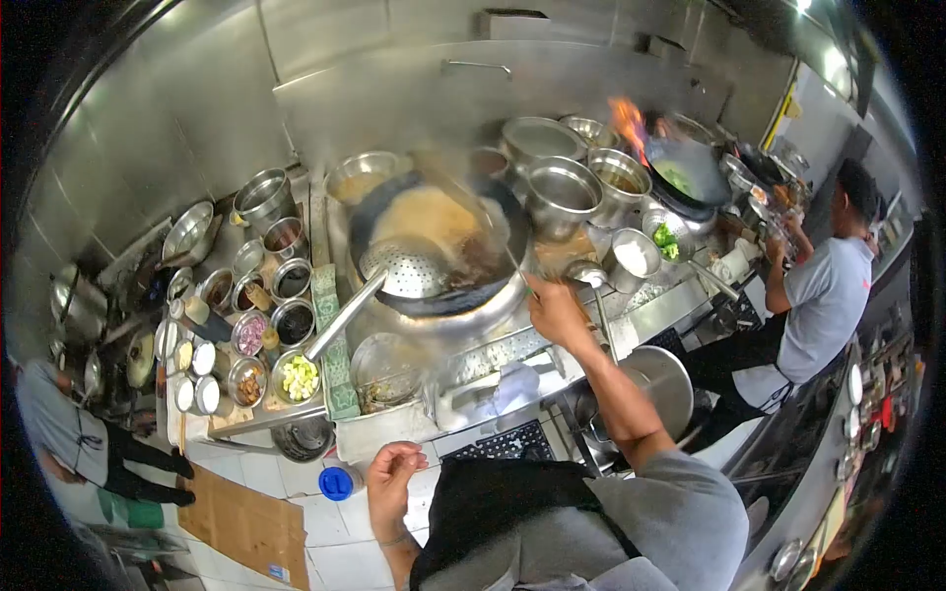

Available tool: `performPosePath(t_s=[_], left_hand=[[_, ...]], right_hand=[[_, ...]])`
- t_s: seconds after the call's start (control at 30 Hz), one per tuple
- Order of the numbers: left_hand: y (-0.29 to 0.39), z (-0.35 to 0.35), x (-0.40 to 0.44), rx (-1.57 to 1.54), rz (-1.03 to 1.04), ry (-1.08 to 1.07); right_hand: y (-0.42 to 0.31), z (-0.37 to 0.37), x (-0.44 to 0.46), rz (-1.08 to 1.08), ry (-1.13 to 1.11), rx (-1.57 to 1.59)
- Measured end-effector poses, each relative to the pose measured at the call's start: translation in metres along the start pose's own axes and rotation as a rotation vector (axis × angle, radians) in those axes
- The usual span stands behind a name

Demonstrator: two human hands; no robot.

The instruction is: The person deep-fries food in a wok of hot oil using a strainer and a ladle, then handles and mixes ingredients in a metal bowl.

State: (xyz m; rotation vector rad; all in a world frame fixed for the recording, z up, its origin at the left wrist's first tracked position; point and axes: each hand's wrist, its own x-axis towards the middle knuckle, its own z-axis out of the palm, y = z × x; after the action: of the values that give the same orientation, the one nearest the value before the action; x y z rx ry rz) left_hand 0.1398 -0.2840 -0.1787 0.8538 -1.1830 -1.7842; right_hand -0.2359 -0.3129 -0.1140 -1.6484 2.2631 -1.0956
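Note:
My right hand is closed round the thin handle of a ladle. Its head is blurred by motion over the right side of a large black wok. Inside the wok are a frothy tan liquid and a dark brown mass. A perforated strainer rests across the wok's front left, its long handle pointing toward the bowls; neither hand touches it. My left hand hangs low before my body, fingers loosely bent, holding nothing, near a blue-lidded container.
Left of the wok stand several bowls, including chopped green pieces and chopped purple pieces. Metal pots crowd its right. Flames rise by a second wok. One co-worker stands right, another person left. Cardboard covers floor tiles.

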Motion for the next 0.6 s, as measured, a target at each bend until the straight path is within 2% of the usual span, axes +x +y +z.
performPosePath(t_s=[0.07,0.1,0.2,0.23,0.27,0.37,0.43,0.53,0.6], left_hand=[[-0.013,0.009,0.005,-0.016,-0.011,-0.036],[-0.011,0.017,0.005,0.01,-0.015,-0.061],[-0.004,0.038,0.009,0.071,-0.016,-0.147],[-0.003,0.042,0.008,0.088,-0.017,-0.175],[-0.004,0.045,0.006,0.084,-0.03,-0.167],[-0.004,0.048,0.003,0.127,-0.034,-0.128],[-0.012,0.043,-0.002,0.086,-0.035,-0.095],[-0.018,0.043,-0.012,0.045,-0.064,-0.037],[-0.023,0.041,-0.016,0.011,-0.078,-0.035]], right_hand=[[-0.025,-0.015,0.003,0.008,0.018,0.046],[-0.003,0.008,0.01,-0.157,0.134,0.146],[0.0,0.028,0.034,-0.029,-0.069,0.227],[0.018,0.042,0.044,-0.049,-0.087,0.182],[0.041,0.062,0.056,-0.07,-0.105,0.137],[0.05,0.064,0.049,-0.075,-0.082,0.119],[0.045,0.06,0.04,-0.082,0.006,0.102],[0.015,0.044,0.048,0.005,0.017,0.141],[0.017,0.051,0.068,-0.061,0.013,0.091]])
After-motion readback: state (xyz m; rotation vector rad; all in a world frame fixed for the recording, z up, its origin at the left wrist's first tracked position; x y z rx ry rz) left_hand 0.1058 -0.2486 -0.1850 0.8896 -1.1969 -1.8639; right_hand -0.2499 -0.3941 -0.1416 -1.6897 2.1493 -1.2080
